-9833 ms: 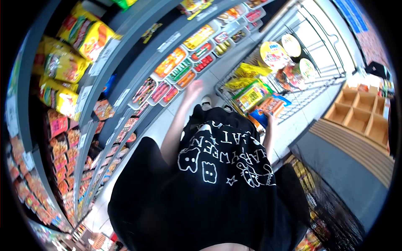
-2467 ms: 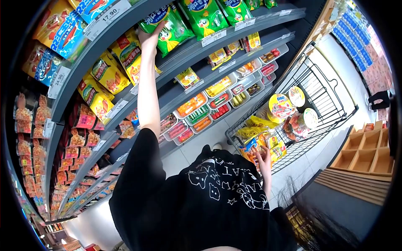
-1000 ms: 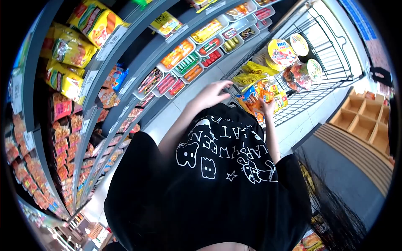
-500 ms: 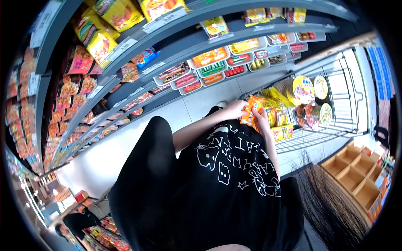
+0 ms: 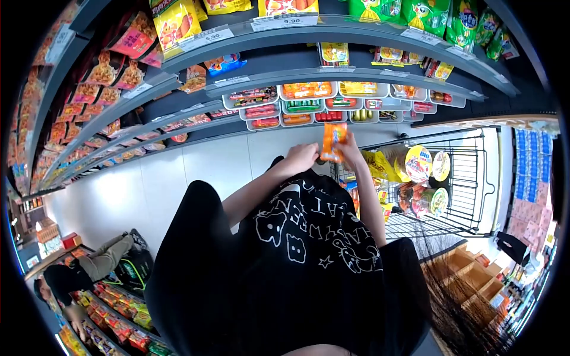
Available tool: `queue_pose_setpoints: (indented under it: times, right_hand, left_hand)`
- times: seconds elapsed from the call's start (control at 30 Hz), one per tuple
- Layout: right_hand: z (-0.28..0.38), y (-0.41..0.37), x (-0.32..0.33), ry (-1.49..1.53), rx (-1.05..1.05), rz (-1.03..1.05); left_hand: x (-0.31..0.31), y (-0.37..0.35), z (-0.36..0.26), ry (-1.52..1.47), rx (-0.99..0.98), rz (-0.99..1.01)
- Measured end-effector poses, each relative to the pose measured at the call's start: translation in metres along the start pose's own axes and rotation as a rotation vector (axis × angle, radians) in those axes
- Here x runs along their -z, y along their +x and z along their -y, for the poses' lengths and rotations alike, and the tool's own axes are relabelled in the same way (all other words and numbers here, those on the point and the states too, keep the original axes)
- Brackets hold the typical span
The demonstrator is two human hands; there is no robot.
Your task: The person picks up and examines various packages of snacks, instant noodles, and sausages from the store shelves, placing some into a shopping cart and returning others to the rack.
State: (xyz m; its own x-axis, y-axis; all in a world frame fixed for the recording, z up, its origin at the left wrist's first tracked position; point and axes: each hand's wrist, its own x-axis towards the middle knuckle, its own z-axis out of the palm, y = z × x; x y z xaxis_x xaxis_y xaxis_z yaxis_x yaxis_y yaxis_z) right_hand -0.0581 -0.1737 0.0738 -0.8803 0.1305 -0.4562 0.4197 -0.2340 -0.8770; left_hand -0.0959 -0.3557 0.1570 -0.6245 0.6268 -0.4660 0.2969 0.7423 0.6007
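Observation:
My right hand (image 5: 351, 151) grips an orange packet (image 5: 335, 142), which stands upright in front of the lower shelf. Just left of the packet, a small gap away, is my left hand (image 5: 301, 159), its fingers curled closed; whatever may be in them is hidden. To the right of my right forearm stands a black wire shopping cart (image 5: 469, 202). Inside the cart lie yellow bags (image 5: 380, 165), a large round tub marked BIG (image 5: 418, 163) and other round tubs (image 5: 439, 202).
Curved shelves (image 5: 356, 35) of snack bags cross the top. Below them are white trays (image 5: 307, 90) of packed goods. A wooden compartment rack (image 5: 463, 267) stands at lower right. Another person (image 5: 71, 279) is at lower left beside a snack display (image 5: 119, 308).
My left hand has come off the orange packet, which my right hand now holds alone, more upright. The view has turned, bringing green bags on the top shelf and more of the other person into sight.

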Motion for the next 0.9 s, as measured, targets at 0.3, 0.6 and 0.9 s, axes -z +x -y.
queue_pose_setpoints:
  times: [0.3, 0.6, 0.9]
  right_hand:
    - [0.000, 0.222, -0.016, -0.736, 0.534, -0.291]
    - [0.042, 0.198, -0.035, -1.434, 0.098, 0.148]
    - [0.014, 0.060, 0.014, -1.211, 0.605, -0.269]
  left_hand:
    - [0.015, -0.029, 0.033, -0.118, -0.026, -0.170]
    - [0.007, -0.060, 0.067, -0.225, 0.071, -0.234]
    - [0.013, -0.037, 0.065, -0.346, 0.064, -0.117]
